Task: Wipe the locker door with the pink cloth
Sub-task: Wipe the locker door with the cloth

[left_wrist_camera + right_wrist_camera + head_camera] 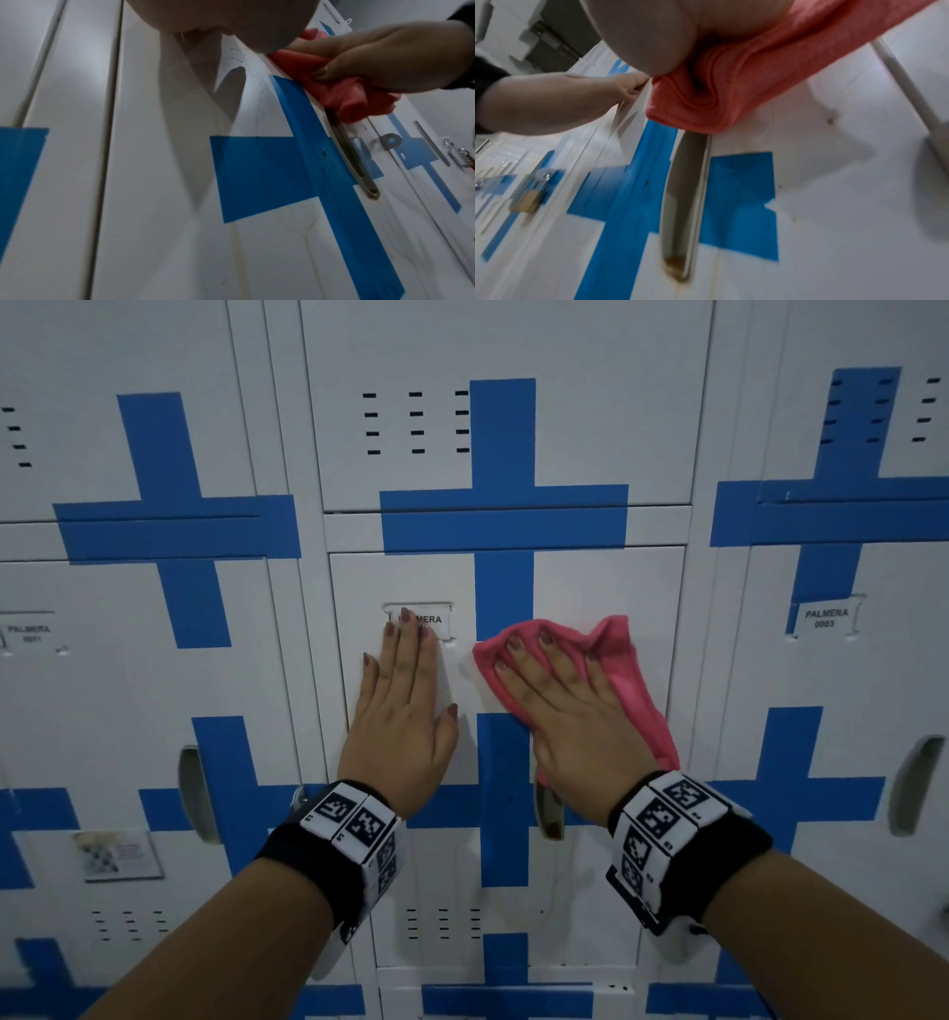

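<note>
The middle locker door [606, 588] is white with a blue cross painted over it. My right hand [552, 680] lies flat on the pink cloth [634, 695] and presses it against the door, right of the blue vertical stripe, fingers spread and straight. The cloth [344, 99] bunches under the heel of the right hand [372, 58], just above the recessed handle [354, 158]. In the right wrist view, folds of the cloth [731, 81] hang below my palm. My left hand [403, 675] rests flat on the door's left half, its fingertips covering part of the name label [434, 619].
Neighbouring lockers stand on both sides, each with a label [826, 618] and a recessed handle [916, 783]. Another door sits above, with vent slots [416, 423]. A brass padlock [526, 201] hangs on the locker to the left. A paper sticker [118, 855] is at the lower left.
</note>
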The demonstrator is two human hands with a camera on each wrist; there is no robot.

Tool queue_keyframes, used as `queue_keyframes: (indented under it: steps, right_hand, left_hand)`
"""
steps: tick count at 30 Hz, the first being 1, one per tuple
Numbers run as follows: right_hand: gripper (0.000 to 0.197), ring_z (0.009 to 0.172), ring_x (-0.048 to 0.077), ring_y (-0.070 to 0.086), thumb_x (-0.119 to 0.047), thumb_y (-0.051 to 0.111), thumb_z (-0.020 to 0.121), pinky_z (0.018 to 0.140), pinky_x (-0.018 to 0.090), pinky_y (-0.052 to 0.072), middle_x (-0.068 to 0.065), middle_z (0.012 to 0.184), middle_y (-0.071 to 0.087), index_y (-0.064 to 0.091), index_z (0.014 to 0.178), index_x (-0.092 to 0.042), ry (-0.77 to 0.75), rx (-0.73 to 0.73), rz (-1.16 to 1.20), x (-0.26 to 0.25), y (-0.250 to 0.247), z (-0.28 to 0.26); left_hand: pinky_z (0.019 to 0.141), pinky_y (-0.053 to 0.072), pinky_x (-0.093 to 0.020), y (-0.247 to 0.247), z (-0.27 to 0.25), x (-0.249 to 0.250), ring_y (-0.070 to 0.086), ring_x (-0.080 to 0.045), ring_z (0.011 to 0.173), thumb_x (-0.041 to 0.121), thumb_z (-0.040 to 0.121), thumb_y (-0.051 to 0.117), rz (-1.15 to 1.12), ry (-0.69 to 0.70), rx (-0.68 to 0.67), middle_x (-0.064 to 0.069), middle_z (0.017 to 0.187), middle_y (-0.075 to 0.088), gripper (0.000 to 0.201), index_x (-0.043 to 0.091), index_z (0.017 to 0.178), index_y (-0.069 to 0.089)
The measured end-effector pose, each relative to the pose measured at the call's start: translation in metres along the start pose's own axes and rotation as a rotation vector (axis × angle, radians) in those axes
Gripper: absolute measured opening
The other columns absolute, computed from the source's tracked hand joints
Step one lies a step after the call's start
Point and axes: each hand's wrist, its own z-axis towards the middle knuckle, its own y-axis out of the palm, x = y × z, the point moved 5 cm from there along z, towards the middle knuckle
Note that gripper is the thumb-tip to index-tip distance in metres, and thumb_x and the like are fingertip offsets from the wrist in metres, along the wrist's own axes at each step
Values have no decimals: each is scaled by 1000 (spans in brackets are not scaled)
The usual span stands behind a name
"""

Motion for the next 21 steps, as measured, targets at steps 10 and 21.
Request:
queue_keyframes:
  steps: [10,21]
  right_hand:
    - [72,145,14,2,-18,29,84,114,42,8,-4,157,8,3,150,-28,-59,-28,-5,22,10,-38]
    - [64,143,14,-14,-28,23,88,117,45,-3,-9,156,-4,3,149,-29,155,121,76,23,-26,-1]
  left_hand:
    - [116,-9,-33,-5,3,-4,-19,-11,143,37,91,22,-17,12,1,0,155,-21,70,19,147,-16]
    - [116,-9,-34,-4,4,-3,-18,-12,143,36,89,25,-17,5,5,-1,156,-18,72,17,148,-12]
